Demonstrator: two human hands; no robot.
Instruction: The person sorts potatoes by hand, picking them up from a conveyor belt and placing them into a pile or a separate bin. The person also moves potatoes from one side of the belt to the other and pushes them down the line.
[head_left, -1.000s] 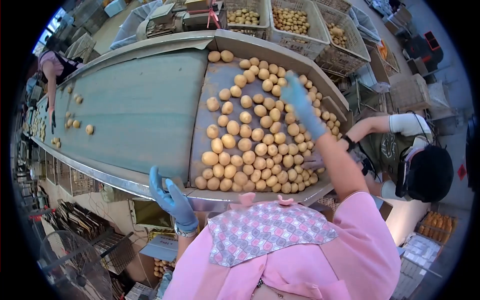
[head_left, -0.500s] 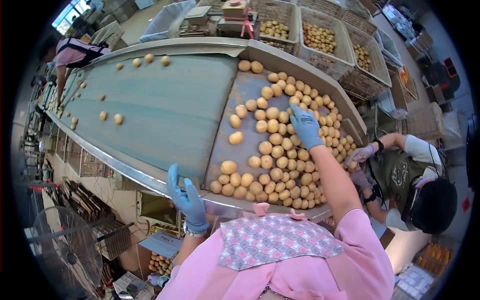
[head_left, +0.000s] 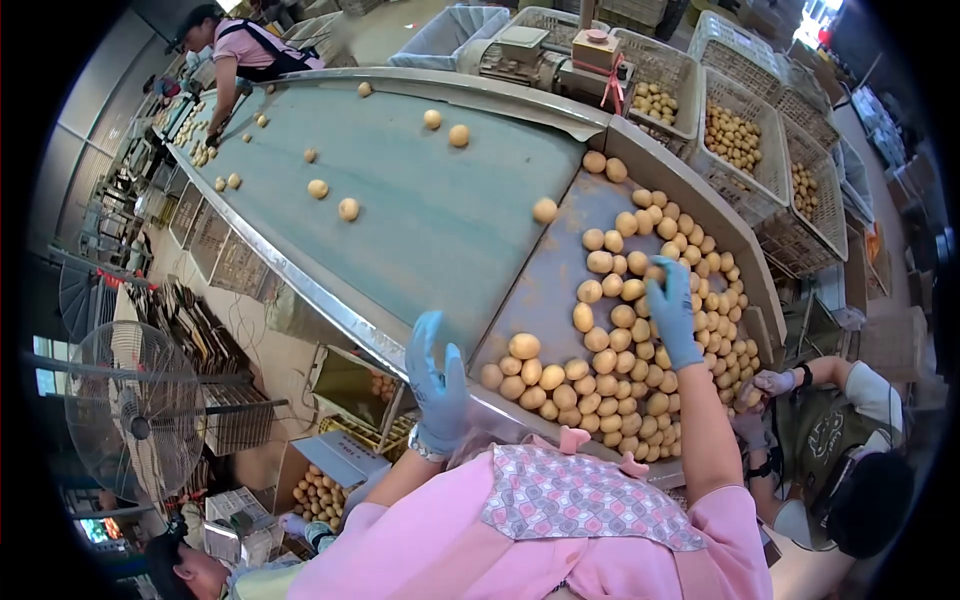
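Blue gloves cover both my hands. My left hand [head_left: 437, 385] is raised over the metal rim [head_left: 378, 345] near the belt's lower end, fingers spread and empty. Among the potatoes [head_left: 607, 385] on the grey sorting surface [head_left: 510, 320], my right hand [head_left: 673, 310] reaches down with fingers bent; its fingertips are at a potato, and whether it is gripped is unclear. The green conveyor belt [head_left: 400, 210] carries scattered potatoes, one [head_left: 545, 210] at the edge of the grey surface.
A co-worker [head_left: 850, 440] has gloved hands at the surface's right end. Another person [head_left: 240, 60] leans over the far belt; a third [head_left: 190, 570] is at lower left. Crates of potatoes [head_left: 735, 135] stand behind the rim. A fan [head_left: 135, 425] stands left.
The view has swung left, so the belt and surface appear further right. Potatoes on the belt have come nearer the grey surface. My right hand's fingers are more bent; my left stays raised.
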